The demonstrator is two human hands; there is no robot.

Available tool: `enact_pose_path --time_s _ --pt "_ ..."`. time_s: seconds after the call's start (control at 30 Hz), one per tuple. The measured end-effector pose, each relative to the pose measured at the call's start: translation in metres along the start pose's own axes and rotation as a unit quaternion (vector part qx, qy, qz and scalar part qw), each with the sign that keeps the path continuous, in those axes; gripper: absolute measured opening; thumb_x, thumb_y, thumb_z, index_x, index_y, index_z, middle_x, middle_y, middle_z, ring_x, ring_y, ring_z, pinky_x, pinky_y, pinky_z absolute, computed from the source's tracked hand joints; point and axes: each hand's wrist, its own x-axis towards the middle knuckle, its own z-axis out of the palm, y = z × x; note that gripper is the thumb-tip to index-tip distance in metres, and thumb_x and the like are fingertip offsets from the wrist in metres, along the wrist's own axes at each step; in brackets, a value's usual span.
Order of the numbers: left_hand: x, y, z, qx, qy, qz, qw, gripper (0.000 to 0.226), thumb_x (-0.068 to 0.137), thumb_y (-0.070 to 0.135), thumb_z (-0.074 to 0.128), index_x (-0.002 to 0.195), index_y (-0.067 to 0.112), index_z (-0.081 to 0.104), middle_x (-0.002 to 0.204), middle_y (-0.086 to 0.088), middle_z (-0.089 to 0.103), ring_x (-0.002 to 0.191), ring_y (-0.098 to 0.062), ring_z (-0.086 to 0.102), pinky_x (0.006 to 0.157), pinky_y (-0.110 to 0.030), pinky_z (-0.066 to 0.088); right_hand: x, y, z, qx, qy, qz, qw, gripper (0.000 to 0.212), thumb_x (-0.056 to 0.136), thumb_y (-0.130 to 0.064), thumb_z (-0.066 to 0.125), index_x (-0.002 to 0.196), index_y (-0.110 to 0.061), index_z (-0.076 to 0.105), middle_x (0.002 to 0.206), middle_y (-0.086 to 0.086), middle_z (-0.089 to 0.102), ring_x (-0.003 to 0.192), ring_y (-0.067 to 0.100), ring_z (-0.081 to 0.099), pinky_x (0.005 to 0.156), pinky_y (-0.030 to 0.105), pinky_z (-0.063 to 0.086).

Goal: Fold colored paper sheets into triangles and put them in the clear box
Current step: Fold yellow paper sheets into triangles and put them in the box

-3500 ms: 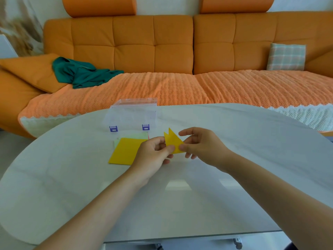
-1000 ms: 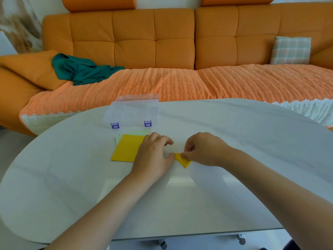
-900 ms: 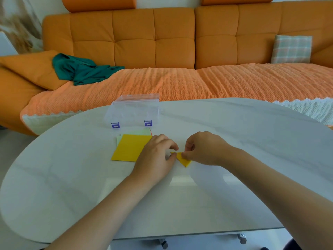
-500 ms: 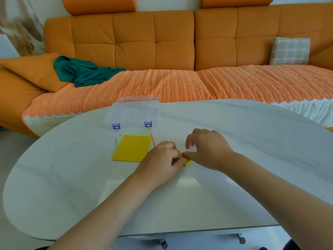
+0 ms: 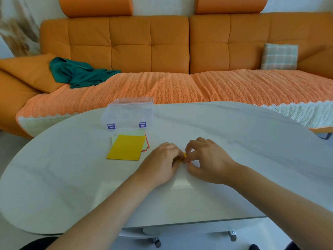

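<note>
Your left hand and right hand meet on table, fingertips pinching yellow folded paper flat, likely to sharpen crease. Paper stack waits beside; clear box behind it.

No text, label, brand, number or sign legible anywhere in view; purple clips on the front of the clear box too small and blurred to tell whether anything is printed on them
</note>
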Motion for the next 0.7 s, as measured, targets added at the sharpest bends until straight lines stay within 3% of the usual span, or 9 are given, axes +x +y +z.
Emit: enact_pose_path --time_s 0.13,0.23,0.33,0.47,0.57,0.7 --pt "-0.008 0.004 0.001 -0.008 0.009 -0.005 1.0 0.02 0.083 0.019 0.057 0.091 0.018 0.075 0.085 0.005 0.068 0.082 -0.009 0.053 0.072 -0.015 0.038 -0.003 0.001 0.002 0.025 -0.007 0.03 0.999 0.04 0.083 -0.04 0.042 0.099 -0.033 0.078 0.103 -0.017 0.061 0.086 0.009 0.048 0.078 0.029 0.039" --pt "-0.011 0.005 -0.001 -0.01 -0.011 0.001 1.0 0.028 0.086 0.031 0.049 0.088 0.015 0.072 0.083 0.004 0.064 0.081 -0.012 0.053 0.072 -0.028 0.046 -0.005 0.002 0.006 0.036 0.0 0.041 0.999 0.052 0.08 -0.046 0.031 0.099 -0.034 0.078 0.106 -0.017 0.06 0.087 0.007 0.044 0.078 0.027 0.033" --pt "-0.013 0.006 -0.003 0.003 -0.019 0.019 1.0 0.029 0.089 0.032 0.049 0.086 0.014 0.071 0.084 0.002 0.061 0.082 -0.013 0.052 0.074 -0.033 0.048 -0.007 0.004 0.008 0.047 -0.001 0.064 0.997 0.048 0.082 -0.044 0.035 0.103 -0.037 0.078 0.11 -0.018 0.059 0.093 0.01 0.046 0.082 0.028 0.037" --pt "-0.015 0.007 -0.005 0.025 -0.045 0.019 0.999 0.033 0.09 0.039 0.051 0.102 0.017 0.072 0.087 0.004 0.054 0.087 -0.011 0.048 0.077 -0.029 0.045 -0.008 0.006 0.007 0.022 -0.008 0.082 0.996 0.06 0.079 -0.054 0.023 0.109 -0.044 0.074 0.119 -0.019 0.057 0.104 0.011 0.046 0.086 0.029 0.036" --pt "-0.015 0.009 -0.007 0.023 -0.054 0.025 0.998 0.034 0.09 0.035 0.055 0.116 0.021 0.072 0.089 0.006 0.052 0.089 -0.011 0.047 0.078 -0.024 0.042 -0.009 0.007 0.005 0.001 -0.013 0.096 0.995 0.047 0.087 -0.051 0.032 0.112 -0.047 0.071 0.123 -0.019 0.055 0.109 0.011 0.045 0.09 0.029 0.034" --pt "-0.016 0.01 -0.008 0.033 -0.058 0.025 0.998 0.036 0.088 0.034 0.054 0.116 0.019 0.072 0.092 0.006 0.055 0.092 -0.011 0.048 0.08 -0.023 0.042 -0.008 0.008 0.003 -0.017 0.002 0.129 0.991 0.03 0.094 -0.044 0.047 0.112 -0.045 0.071 0.124 -0.017 0.056 0.112 0.013 0.045 0.094 0.033 0.036"
